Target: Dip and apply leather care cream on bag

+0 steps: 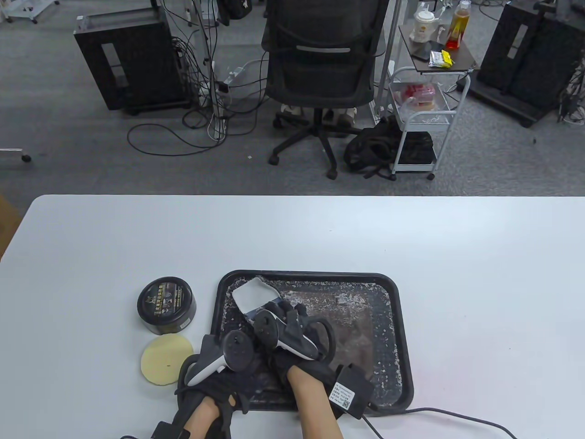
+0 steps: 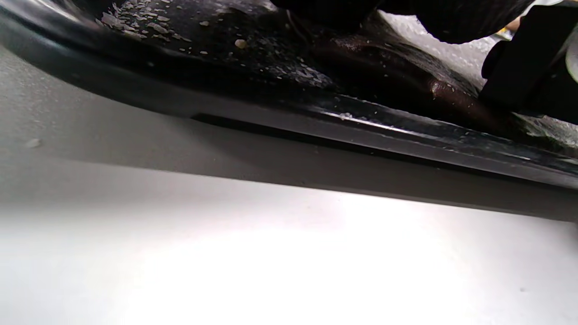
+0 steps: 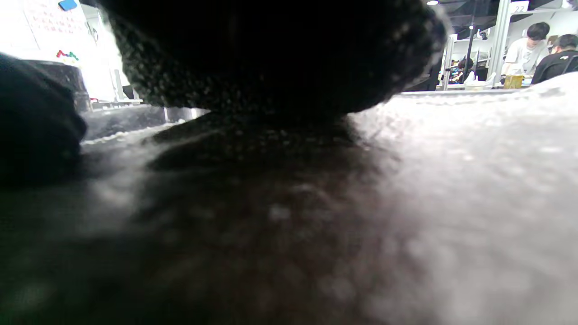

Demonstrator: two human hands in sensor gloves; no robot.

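A flat dark brown leather bag (image 1: pixel 352 329) lies in a black tray (image 1: pixel 404 338) speckled with pale flecks. A pale shiny piece (image 1: pixel 252 293) stands up at the tray's far left corner. My right hand (image 1: pixel 289 314) lies on the bag just below that piece; in the right wrist view its glove (image 3: pixel 271 58) rests on the blurred brown leather (image 3: pixel 316 225). My left hand (image 1: pixel 237 366) is over the tray's near left corner, its fingers hidden under the tracker. The closed round cream tin (image 1: pixel 167 304) and a yellow sponge pad (image 1: pixel 165 360) sit left of the tray, untouched.
The left wrist view shows the tray's rim (image 2: pixel 271 104) with the brown bag (image 2: pixel 406 76) behind it and white table (image 2: pixel 271 253) in front. A cable (image 1: pixel 457 416) runs along the table's near right edge. Beyond the table stand an office chair (image 1: pixel 320 68) and a cart (image 1: pixel 429 105).
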